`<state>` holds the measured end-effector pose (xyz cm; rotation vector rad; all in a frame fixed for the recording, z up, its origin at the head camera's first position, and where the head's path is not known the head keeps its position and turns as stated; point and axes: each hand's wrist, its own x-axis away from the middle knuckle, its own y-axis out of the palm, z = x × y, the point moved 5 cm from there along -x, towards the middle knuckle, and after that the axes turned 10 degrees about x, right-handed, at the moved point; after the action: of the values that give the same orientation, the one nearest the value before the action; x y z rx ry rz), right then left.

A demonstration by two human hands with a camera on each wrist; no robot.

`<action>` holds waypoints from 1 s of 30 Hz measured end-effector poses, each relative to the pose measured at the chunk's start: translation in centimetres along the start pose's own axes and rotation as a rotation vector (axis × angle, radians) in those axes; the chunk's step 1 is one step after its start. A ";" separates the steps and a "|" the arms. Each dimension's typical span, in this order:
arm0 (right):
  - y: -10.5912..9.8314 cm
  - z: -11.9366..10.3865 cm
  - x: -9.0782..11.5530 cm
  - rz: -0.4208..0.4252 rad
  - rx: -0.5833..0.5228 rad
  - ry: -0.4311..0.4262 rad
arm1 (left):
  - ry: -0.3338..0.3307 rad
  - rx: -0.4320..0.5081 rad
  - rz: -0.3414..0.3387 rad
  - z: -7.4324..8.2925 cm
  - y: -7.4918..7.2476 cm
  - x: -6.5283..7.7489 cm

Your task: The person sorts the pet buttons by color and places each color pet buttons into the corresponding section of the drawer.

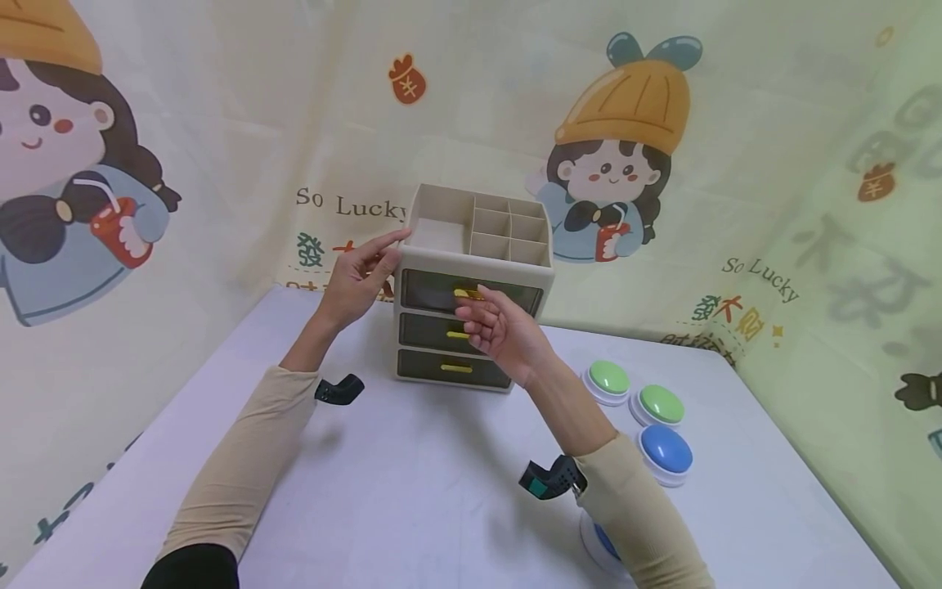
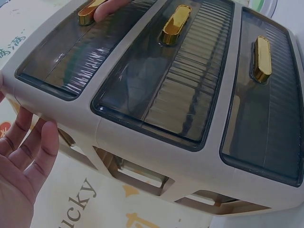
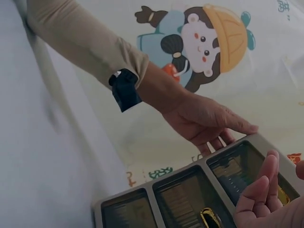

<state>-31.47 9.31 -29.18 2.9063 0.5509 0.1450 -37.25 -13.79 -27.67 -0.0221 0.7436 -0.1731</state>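
Observation:
A beige desktop organizer (image 1: 478, 261) with three dark see-through drawers stands on the table, its top split into several compartments. My left hand (image 1: 356, 280) rests its fingers against the organizer's upper left side, close to the top edge. In the left wrist view, the fingertips touch the side wall. At the top drawer (image 1: 427, 290), my right hand (image 1: 508, 334) has its curled fingers at the gold handle (image 2: 86, 15). A fingertip shows against that handle in the left wrist view. All three drawers look closed. Gold handles also sit on the middle drawer (image 2: 142, 85) and bottom drawer (image 2: 280, 114).
To the right on the white table (image 1: 353, 491) are two green push buttons (image 1: 609, 377) and a blue one (image 1: 666, 449). Another blue button (image 1: 605, 546) is partly hidden under the right forearm. A printed cloth (image 1: 471, 106) hangs close behind the organizer.

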 end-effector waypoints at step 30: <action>-0.3 4.8 1.2 -0.016 0.400 0.021 | 0.006 -0.010 0.004 0.1 0.0 0.0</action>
<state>-29.85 9.31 -33.86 3.2882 0.6754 0.0692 -37.19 -13.79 -27.61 -0.0298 0.7507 -0.1662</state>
